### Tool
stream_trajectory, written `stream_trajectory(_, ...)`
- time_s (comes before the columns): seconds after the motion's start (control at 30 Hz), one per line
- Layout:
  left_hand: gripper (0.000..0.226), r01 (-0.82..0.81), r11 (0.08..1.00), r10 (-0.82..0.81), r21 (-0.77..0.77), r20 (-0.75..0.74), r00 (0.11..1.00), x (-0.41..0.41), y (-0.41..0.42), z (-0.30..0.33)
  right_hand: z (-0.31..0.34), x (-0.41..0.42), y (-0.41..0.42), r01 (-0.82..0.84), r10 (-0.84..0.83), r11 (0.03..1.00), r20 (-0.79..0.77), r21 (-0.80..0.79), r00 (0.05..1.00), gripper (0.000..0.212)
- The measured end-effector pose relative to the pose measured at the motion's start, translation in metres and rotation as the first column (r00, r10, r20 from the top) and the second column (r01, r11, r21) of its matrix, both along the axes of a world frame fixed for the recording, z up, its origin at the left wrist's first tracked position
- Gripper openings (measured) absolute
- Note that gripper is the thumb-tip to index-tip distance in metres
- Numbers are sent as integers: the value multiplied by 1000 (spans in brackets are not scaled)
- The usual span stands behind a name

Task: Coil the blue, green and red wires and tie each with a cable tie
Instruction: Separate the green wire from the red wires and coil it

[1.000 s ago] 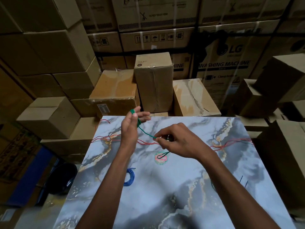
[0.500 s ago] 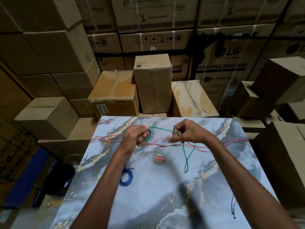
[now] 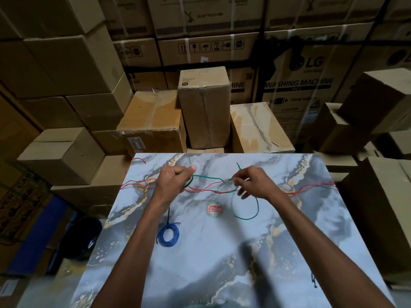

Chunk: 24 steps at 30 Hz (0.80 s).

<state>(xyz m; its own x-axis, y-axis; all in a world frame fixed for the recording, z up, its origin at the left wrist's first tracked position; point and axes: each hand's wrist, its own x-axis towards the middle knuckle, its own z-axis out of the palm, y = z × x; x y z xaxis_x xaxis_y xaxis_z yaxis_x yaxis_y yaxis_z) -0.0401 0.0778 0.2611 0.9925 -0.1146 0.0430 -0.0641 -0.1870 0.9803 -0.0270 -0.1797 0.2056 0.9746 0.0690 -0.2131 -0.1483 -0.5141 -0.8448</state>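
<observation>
Left hand [image 3: 172, 182] grips green wire [image 3: 208, 177] loops; right hand [image 3: 252, 182] pinches the running strand. Wind even turns, clear of red wire [image 3: 311, 188].

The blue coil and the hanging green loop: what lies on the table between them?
In the head view, only a round sticker lies between the blue coil and the green wire; otherwise bare marbled table.

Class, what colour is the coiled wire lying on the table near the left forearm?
Blue, seen in the head view.
</observation>
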Motion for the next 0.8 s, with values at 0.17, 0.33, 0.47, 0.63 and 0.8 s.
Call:
stream_trajectory(0.17, 53, 229, 942, -241, 245, 18, 970, -7, 4, -12, -15, 14, -2, 283, -285, 957, 28, 62, 958, 25)
stream_trajectory(0.33, 54, 304, 801, -274, 516, -137, 952, -11, 19, -47, -30, 35, -38, 608, -470, 599, -386, 521, 794, 31)
stream_trajectory(0.47, 55, 198, 592, -94, 781, -177, 980, -3, 51, -80, -50, 44, -75, 691, -474, 415, -508, 592, 719, 25)
stream_trajectory(0.63, 36, -174, 415, 418, 893, -17, 908, 1, 80, -102, -71, 40, -91, 755, -507, 312, -571, 577, 646, 24)
stream_trajectory(0.8, 44, -288, 359, 589, 888, 24, 808, 2, 104, -129, -85, 40, -104, 815, -531, 140, -652, 563, 542, 33)
